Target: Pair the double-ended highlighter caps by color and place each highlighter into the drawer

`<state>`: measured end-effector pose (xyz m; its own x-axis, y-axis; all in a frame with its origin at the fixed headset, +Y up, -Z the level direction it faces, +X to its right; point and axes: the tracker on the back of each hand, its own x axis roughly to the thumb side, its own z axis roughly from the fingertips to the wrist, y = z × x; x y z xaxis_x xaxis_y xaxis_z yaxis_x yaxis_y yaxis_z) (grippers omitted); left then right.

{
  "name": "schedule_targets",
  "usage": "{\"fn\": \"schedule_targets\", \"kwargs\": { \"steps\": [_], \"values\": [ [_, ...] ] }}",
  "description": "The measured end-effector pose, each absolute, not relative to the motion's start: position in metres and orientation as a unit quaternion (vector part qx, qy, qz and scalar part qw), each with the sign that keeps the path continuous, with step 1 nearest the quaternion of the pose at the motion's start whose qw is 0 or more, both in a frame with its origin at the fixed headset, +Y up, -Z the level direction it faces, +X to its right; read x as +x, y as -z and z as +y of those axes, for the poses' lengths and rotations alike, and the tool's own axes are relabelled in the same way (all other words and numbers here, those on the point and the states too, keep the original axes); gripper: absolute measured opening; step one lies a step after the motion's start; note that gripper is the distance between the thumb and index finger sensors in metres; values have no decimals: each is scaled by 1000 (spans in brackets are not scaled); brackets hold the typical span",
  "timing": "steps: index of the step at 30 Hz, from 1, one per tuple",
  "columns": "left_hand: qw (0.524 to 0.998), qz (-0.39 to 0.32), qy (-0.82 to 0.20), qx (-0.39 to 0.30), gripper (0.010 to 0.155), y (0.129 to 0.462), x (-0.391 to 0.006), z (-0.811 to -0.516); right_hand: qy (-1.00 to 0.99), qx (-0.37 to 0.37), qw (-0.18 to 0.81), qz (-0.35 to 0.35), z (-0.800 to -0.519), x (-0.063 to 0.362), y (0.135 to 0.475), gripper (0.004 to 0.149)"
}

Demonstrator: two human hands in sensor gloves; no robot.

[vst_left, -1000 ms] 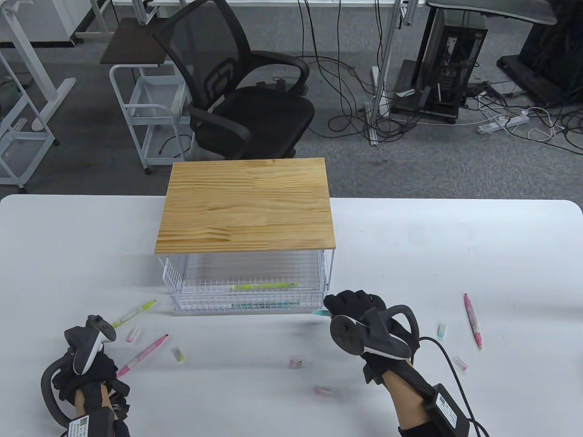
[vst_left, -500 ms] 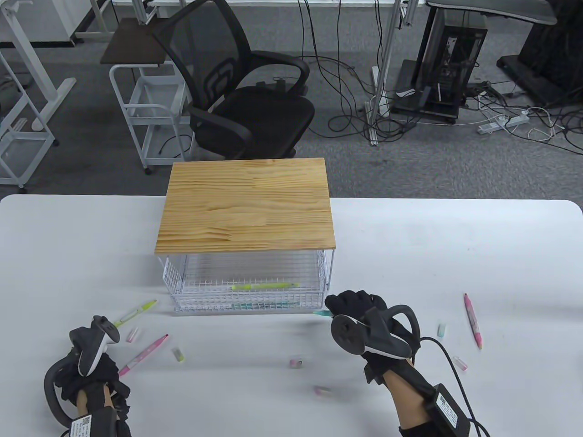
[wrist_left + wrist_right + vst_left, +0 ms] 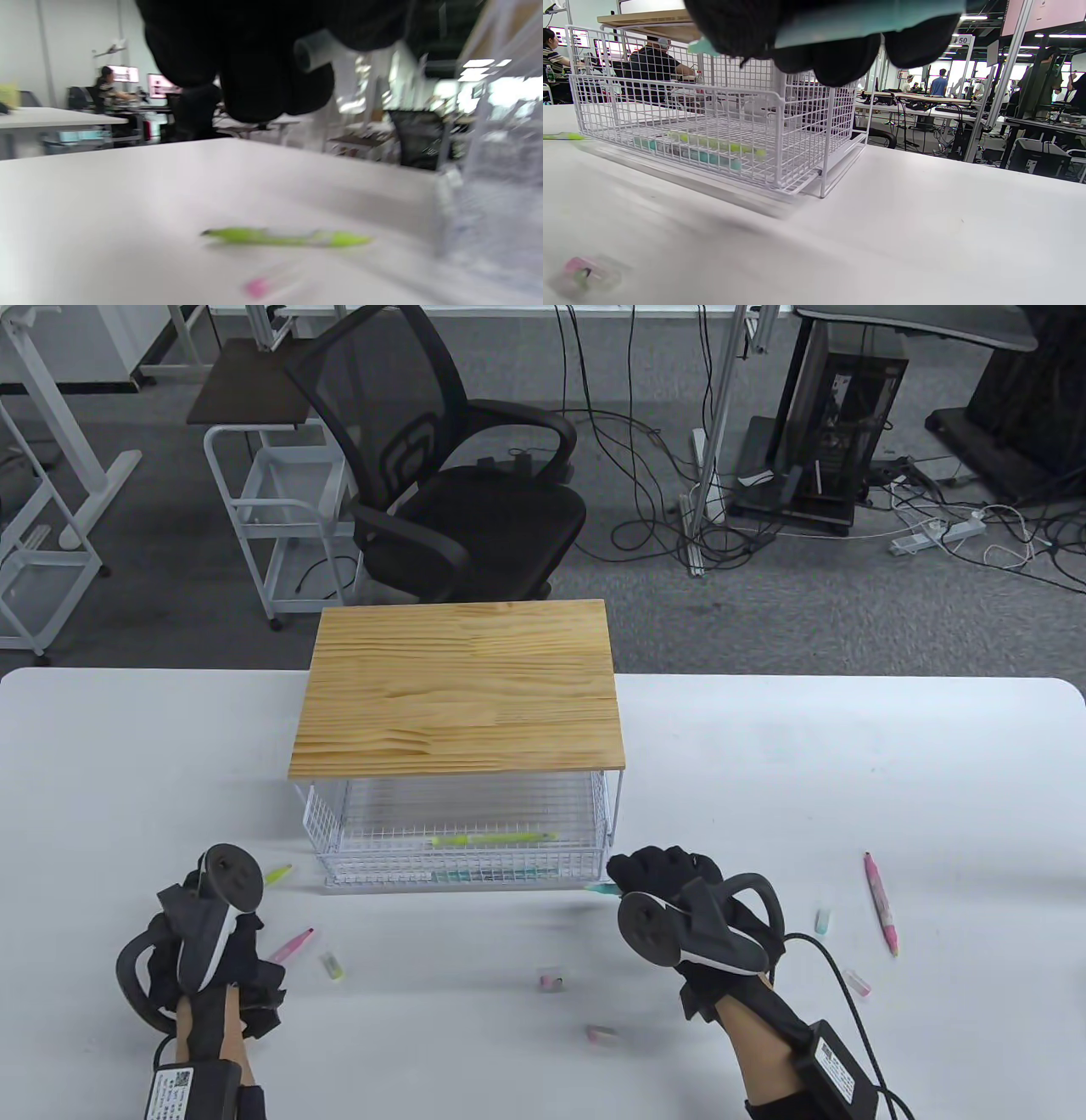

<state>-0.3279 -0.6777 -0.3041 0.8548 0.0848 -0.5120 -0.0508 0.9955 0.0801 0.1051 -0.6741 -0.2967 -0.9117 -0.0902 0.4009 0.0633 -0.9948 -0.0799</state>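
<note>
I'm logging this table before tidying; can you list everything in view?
wire drawer: one, white, open under a wooden top
drawer highlighters: two, green and teal, inside
green highlighter: one, table, by the left hand
pink highlighters: two, one left, one far right
loose caps: five; green-tipped, pink, pink, teal, pink
office chair: one, black, behind the table
left hand: grips a pale cap
right hand: grips a teal highlighter
</note>
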Motion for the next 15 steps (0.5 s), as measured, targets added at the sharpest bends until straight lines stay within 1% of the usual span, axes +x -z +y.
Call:
{"fn": "schedule_targets", "kwargs": {
  "steps": [3, 7, 11, 15],
  "values": [
    [973, 195, -103, 69, 49, 302, -303, -658, 977, -207, 42, 32, -674, 105, 297, 51],
    [975, 109, -159, 110, 50, 293, -272, -636, 977, -207, 39, 34, -675, 106, 297, 51],
    [974, 46, -187, 121, 51, 286, -248, -627, 977, -207, 41, 36, -675, 105, 297, 51],
    [976, -3, -182, 119, 53, 283, -224, -627, 977, -208, 41, 36, -676, 105, 297, 51]
  ]
}}
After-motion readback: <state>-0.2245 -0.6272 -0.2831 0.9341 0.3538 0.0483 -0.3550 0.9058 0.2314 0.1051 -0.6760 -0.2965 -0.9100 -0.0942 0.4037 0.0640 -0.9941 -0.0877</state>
